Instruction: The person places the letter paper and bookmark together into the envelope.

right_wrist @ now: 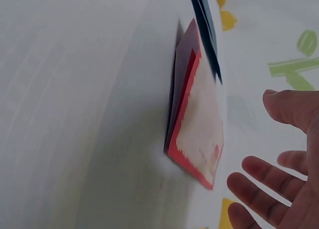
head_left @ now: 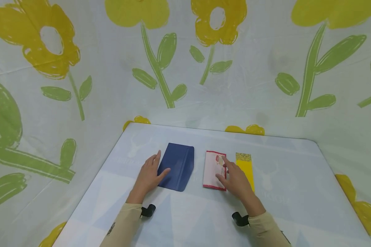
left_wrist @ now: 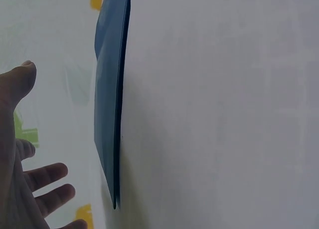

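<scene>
A dark blue folder (head_left: 175, 164) with a flap along its right side lies on the table, left of the middle. Over its left edge hovers my left hand (head_left: 148, 175), fingers spread; the left wrist view shows a gap between that hand (left_wrist: 25, 174) and the folder (left_wrist: 109, 99). A folded pale pink card (head_left: 212, 171) with red edges lies right of the folder, its fold slightly raised. My right hand (head_left: 236, 180) is above the card's right side, fingers loosely extended and holding nothing. Partly hidden under this hand is a yellow strip (head_left: 245, 168) with a glittery gold top.
The light table (head_left: 185, 219) has a pale printed pattern. A curtain (head_left: 253, 89) with big yellow flowers and green leaves hangs behind the table and on both sides. A black wrist camera (head_left: 147, 210) is on the left sleeve, another black camera (head_left: 240, 219) on the right.
</scene>
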`<state>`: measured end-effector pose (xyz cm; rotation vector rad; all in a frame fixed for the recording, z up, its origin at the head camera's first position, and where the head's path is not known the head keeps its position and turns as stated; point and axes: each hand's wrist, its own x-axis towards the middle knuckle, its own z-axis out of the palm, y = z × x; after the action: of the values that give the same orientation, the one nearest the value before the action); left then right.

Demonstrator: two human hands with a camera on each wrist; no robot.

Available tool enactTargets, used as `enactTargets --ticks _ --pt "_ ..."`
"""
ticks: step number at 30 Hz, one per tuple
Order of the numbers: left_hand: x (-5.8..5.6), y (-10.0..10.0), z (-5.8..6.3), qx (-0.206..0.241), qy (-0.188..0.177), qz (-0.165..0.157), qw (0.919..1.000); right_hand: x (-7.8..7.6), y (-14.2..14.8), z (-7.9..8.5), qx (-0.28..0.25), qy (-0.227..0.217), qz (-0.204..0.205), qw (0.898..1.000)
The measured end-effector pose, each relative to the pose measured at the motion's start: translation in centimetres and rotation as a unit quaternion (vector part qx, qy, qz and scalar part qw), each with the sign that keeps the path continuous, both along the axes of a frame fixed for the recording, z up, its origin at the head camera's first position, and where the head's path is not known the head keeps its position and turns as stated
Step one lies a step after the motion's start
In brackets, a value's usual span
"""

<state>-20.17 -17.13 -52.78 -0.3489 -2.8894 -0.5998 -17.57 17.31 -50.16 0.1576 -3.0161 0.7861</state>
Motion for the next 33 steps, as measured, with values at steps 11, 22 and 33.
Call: enactTargets --ticks 11,22,33 --pt "-0.2 0.9 0.0 -0.002 0.012 -0.013 0.9999 -0.8 -2.9 -0.3 -0.024 -0.005 0.022 0.999" --pt "-0.1 1.5 0.0 -0.007 0.004 -0.019 0.9998 -1.8 -5.0 -1.0 -0.04 -0.02 0.033 0.998" --pt "-0.2 2.2 -0.1 -0.009 -0.028 -0.01 0.9995 -2.3 -6.5 -1.4 -0.038 -0.005 0.06 0.997"
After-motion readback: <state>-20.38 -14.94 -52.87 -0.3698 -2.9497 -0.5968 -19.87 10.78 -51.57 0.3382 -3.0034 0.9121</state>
